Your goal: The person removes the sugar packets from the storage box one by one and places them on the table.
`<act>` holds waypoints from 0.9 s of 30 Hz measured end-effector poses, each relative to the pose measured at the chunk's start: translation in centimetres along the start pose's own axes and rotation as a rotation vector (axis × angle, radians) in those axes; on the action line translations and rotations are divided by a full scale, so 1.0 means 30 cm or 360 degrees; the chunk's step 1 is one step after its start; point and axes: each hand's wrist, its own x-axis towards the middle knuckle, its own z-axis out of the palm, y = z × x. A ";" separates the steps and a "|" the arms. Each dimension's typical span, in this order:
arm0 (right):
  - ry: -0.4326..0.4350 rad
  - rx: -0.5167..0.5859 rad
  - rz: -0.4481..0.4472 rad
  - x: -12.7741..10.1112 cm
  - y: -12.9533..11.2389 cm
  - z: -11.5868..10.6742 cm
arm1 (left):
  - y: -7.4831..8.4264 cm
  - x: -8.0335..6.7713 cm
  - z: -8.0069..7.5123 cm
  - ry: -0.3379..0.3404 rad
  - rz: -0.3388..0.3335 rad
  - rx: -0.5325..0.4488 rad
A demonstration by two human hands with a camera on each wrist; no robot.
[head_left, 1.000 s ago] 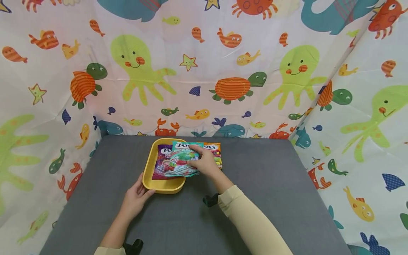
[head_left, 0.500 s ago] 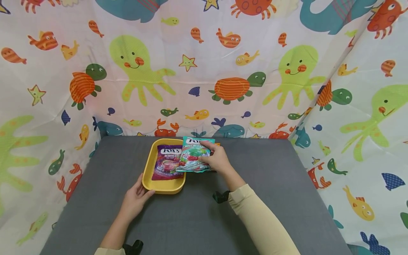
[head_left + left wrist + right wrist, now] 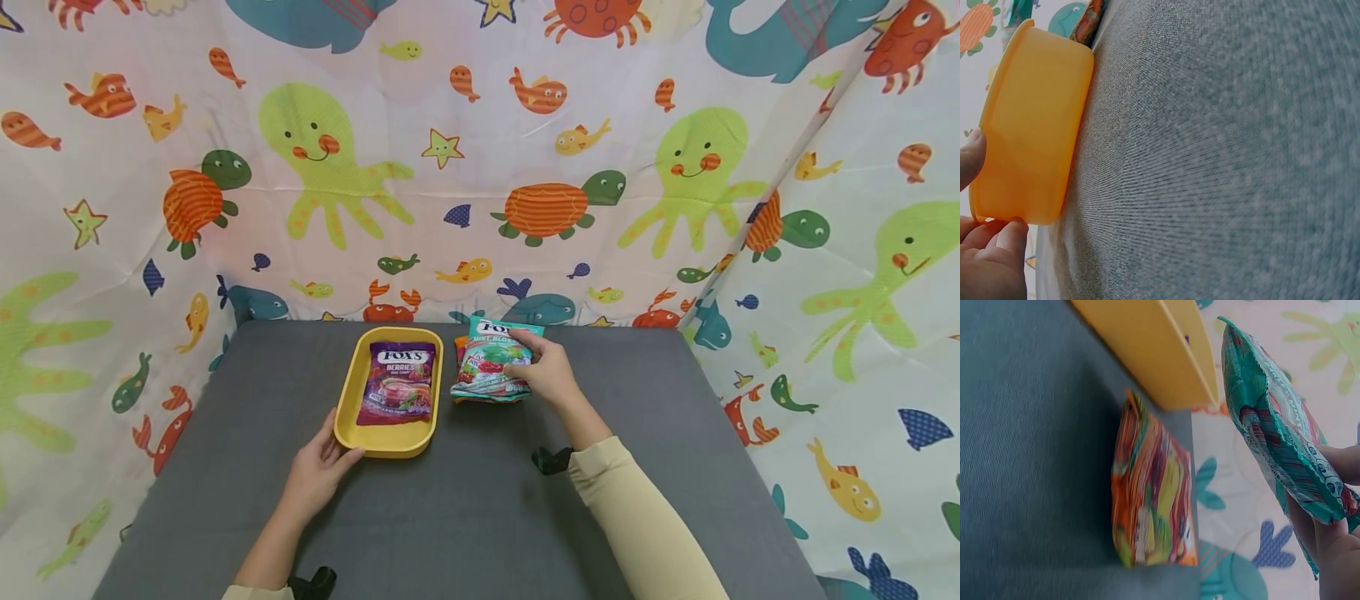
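The right hand (image 3: 551, 371) pinches the teal packet (image 3: 491, 367) between thumb and fingers, near its right edge; the packet is held up off the grey tabletop (image 3: 480, 525), to the right of the yellow tray (image 3: 393, 441), and in the head view partly covers the orange packet (image 3: 1154, 494), which sits on the tabletop beside the tray; the right wrist view shows a gap between the two packets; the left hand (image 3: 318, 468) grips the tray's near-left corner, thumb and fingers partly closed about it; the purple packet (image 3: 397, 383) lies inside the tray, its printed front upward; a sea-animal curtain (image 3: 442, 108) hangs behind.
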 end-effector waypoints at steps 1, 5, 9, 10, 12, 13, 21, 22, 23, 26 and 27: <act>0.0013 -0.0012 0.0020 0.001 0.006 -0.011 | -0.001 0.000 0.000 0.0001 0.0008 -0.0005; 0.0055 -0.0021 0.0101 0.006 0.029 -0.053 | -0.006 0.000 -0.001 0.0006 0.0033 -0.0022; 0.0098 0.0013 0.0163 0.014 0.052 -0.092 | -0.006 0.000 0.000 0.0006 0.0032 -0.0020; 0.0104 0.0019 0.0175 0.016 0.059 -0.101 | -0.005 0.000 0.000 0.0007 0.0029 -0.0021; 0.0110 0.0033 0.0194 0.022 0.071 -0.118 | -0.003 -0.001 -0.001 0.0008 0.0024 -0.0019; 0.0110 0.0035 0.0199 0.024 0.078 -0.127 | -0.003 -0.001 -0.001 0.0009 0.0020 -0.0018; 0.0110 -0.0059 0.0209 0.054 0.139 -0.204 | -0.001 0.000 -0.001 0.0017 -0.0011 0.0010; 0.0111 -0.0079 0.0214 0.058 0.147 -0.214 | -0.002 0.000 -0.001 0.0020 -0.0014 0.0016; 0.0112 -0.0102 0.0220 0.062 0.153 -0.224 | -0.002 0.000 0.000 0.0022 -0.0012 0.0022; 0.0108 -0.0161 0.0250 0.073 0.170 -0.250 | -0.002 0.000 0.001 0.0026 -0.0009 0.0030; 0.0103 -0.0174 0.0262 0.076 0.174 -0.257 | 0.000 -0.001 0.001 0.0026 -0.0009 0.0025</act>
